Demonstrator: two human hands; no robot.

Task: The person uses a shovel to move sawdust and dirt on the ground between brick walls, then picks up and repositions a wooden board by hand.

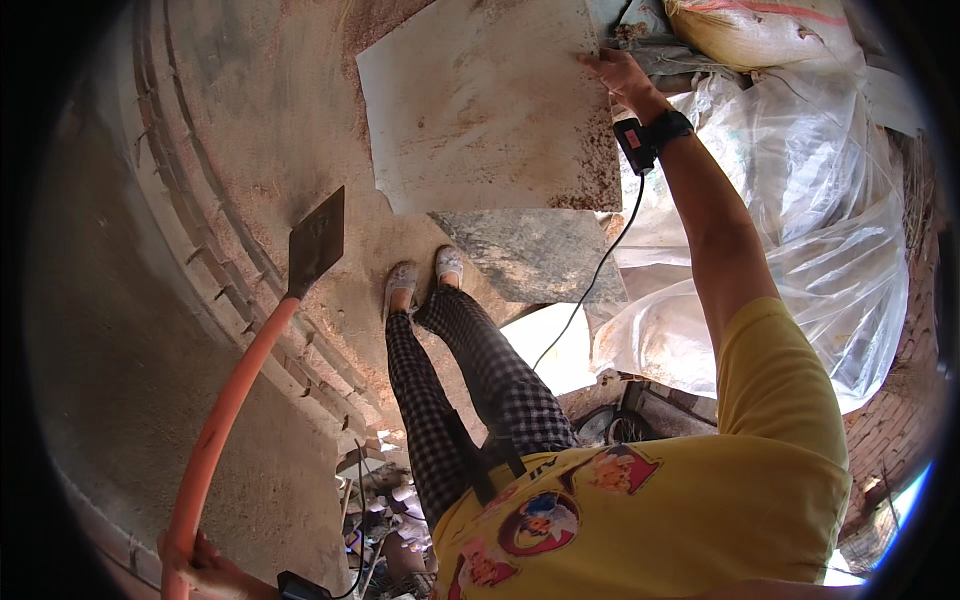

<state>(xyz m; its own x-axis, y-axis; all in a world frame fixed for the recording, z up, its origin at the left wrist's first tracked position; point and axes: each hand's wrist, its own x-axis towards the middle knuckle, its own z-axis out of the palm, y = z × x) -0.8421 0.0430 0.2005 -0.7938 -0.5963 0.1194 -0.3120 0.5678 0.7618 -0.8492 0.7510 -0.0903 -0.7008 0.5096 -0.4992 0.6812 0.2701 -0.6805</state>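
Note:
My left hand, at the lower left, is wrapped round the orange handle of a spade. The spade's flat, dark metal blade points away from me, over the floor beside the left wall. My right arm reaches far out, and its hand grips the right edge of a large, flat grey-white board. Brown dirt speckles the board's lower right corner. The fingers behind the board are partly hidden. A small black device with a cable is strapped to my right wrist.
Crumpled clear plastic sheeting covers a pile at the right, with a full yellowish sack behind it. Another dark, stained board lies on the floor by my feet. Mixed debris lies low beside the left wall.

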